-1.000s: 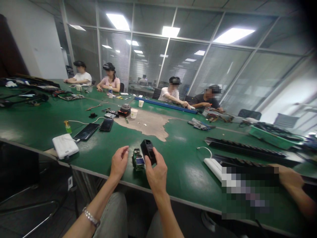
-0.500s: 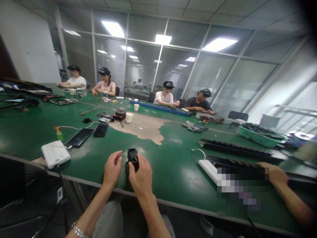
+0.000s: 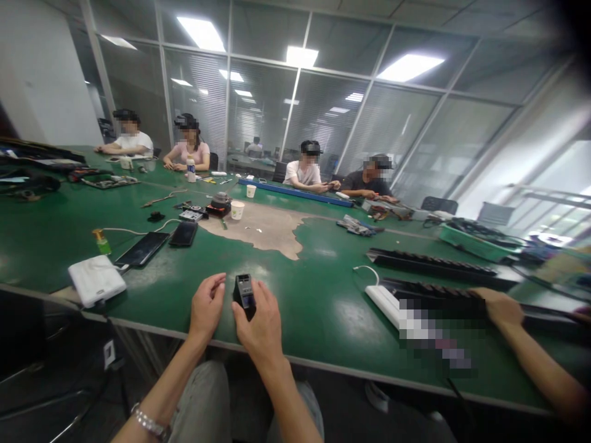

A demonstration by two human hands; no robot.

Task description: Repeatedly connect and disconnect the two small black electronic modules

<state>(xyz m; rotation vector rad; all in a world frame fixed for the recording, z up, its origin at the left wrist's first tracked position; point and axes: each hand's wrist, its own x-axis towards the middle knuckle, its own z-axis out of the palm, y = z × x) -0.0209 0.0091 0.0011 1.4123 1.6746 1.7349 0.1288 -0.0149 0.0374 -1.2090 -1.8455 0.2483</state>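
bright rectangular lights across a framed glass partition, pale wall, green table

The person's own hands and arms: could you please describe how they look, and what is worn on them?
The left hand and right hand wear no gloves. Around the left forearm is a shiny, silvery bracelet; its fine detail is too blurred to tell. The right forearm shows nothing worn. No sleeves appear on either visible forearm.
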